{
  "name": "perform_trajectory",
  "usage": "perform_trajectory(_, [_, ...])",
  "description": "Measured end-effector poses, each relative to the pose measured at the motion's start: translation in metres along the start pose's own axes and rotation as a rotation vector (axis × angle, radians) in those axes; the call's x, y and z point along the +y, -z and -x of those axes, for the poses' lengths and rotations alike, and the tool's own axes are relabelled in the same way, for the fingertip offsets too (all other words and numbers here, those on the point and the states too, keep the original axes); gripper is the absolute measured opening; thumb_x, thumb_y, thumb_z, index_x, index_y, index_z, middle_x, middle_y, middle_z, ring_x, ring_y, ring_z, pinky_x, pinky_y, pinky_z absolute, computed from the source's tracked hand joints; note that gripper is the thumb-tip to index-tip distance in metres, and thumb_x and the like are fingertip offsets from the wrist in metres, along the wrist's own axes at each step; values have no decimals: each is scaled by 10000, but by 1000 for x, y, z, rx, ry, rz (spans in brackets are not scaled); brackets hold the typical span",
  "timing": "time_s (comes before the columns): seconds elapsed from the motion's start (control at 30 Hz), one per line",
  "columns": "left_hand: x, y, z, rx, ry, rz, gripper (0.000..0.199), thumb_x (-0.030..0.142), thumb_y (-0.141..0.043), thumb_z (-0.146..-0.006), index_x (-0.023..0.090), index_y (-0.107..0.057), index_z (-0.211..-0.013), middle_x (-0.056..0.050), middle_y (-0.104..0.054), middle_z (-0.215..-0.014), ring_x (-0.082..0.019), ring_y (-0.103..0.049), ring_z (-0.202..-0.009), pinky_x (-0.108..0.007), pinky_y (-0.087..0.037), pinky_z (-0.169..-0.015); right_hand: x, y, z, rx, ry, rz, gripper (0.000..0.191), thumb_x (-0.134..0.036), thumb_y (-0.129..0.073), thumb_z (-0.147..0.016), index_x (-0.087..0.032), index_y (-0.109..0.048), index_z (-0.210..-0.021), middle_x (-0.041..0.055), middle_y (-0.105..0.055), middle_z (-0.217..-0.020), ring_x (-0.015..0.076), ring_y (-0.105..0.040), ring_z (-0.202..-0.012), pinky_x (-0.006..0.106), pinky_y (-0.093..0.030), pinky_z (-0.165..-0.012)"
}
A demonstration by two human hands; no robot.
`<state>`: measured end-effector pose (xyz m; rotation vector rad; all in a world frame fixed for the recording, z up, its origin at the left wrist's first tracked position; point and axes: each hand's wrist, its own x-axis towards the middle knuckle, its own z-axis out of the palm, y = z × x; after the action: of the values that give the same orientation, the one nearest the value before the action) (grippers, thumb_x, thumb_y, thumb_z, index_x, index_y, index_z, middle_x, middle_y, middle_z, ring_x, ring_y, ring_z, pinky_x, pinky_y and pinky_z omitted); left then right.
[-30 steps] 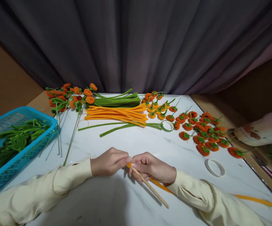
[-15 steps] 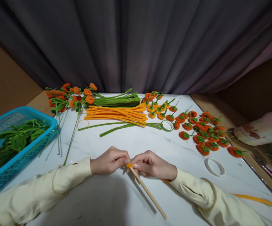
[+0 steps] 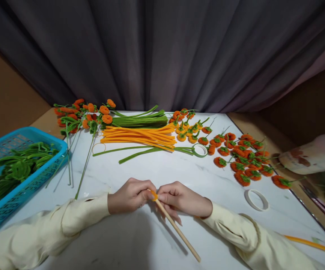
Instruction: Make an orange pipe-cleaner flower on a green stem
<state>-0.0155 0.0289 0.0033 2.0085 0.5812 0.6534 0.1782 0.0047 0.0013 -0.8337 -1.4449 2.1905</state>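
Note:
My left hand (image 3: 133,195) is closed in a pinch at the upper end of a wooden stick (image 3: 178,229). A small loop of orange pipe cleaner (image 3: 154,195) is wrapped round that end, between the fingertips of both hands. Thumb and index finger of my right hand (image 3: 181,198) pinch the pipe cleaner at the stick's other side, while its lower fingers hang loosely apart. The stick slants down to the right, its lower end free. A long orange strand shows from under my right forearm to the right edge; its middle is hidden.
Behind my hands lie orange pipe cleaners (image 3: 137,135), green ones (image 3: 142,120) and a green tape roll (image 3: 200,150). Orange flower heads (image 3: 241,157) spread at right, near a white tape roll (image 3: 256,200). A blue basket (image 3: 62,150) with green pieces and stemmed orange flowers (image 3: 91,108) are left.
The orange loop at the stick's end has turned and looks rounder. My right hand's lower fingers have extended downward, and the strand at the right edge has shifted slightly.

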Motion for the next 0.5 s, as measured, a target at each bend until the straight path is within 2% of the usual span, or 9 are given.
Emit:
perform_trajectory(0.07, [0, 0, 2, 50, -177, -162, 289, 298, -350, -923, 149, -524, -748, 26, -508, -507, -66, -440, -442, -157, -365, -478, 1, 0, -1, -26, -10, -44, 423, -536, -541, -804, -120, -515, -731, -37, -527, -477, 45, -398, -302, 158, -326, -350])
perform_trajectory(0.2, [-2, 0, 1, 61, -425, -243, 271, 262, -312, -938, 147, -507, -787, -29, -566, -578, -94, -488, -508, -182, -383, -499, 1, 0, -1, -92, 8, -109, 398, -497, -578, -797, -103, -545, -745, -9, -562, -514, 49, -421, -344, 154, -326, -360])
perform_trajectory(0.33, [-2, 4, -2, 50, -522, -389, 244, 243, -328, -932, 143, -509, -803, -36, -558, -568, -120, -473, -516, -214, -358, -471, -2, 2, 1, -119, 20, -173, 358, -430, -594, -815, -79, -584, -745, -5, -558, -515, 31, -367, -341, 149, -293, -356])
perform_trajectory(0.5, [2, 7, -5, 109, -594, -546, 175, 245, -389, -916, 137, -511, -853, -39, -599, -593, -131, -503, -546, -222, -383, -487, -6, 2, 4, -121, -36, -293, 327, -385, -624, -807, -65, -605, -744, -15, -521, -488, 35, -383, -363, 143, -269, -361])
